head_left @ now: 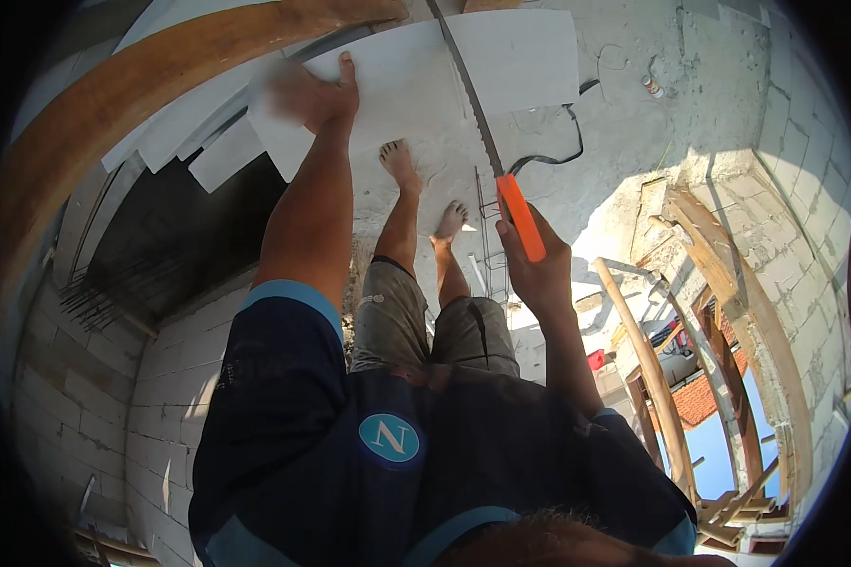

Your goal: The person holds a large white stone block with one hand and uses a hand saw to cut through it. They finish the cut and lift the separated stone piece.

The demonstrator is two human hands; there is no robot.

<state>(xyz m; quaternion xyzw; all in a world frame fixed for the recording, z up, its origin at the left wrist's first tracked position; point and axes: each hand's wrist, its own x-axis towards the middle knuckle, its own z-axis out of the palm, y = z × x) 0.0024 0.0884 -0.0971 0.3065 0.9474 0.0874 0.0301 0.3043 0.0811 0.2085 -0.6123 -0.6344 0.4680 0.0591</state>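
A handsaw with a narrow dark toothed blade (473,99) and an orange handle (523,217) is in my right hand (542,269), the fingers wrapped round the handle. Its blade runs away from me across a flat white sheet (520,61), which extends on both sides of the blade. Whether the teeth are in the sheet, I cannot tell. My left hand (321,96) rests on the sheet left of the blade, thumb stretched out; the other fingers are blurred.
A thick curved-looking wooden beam (161,80) spans the upper left, above a dark opening (165,241). Black strapping (563,156) lies on the concrete floor (652,132) beyond my right hand. Wooden poles (648,369) and block walls (813,161) stand at the right.
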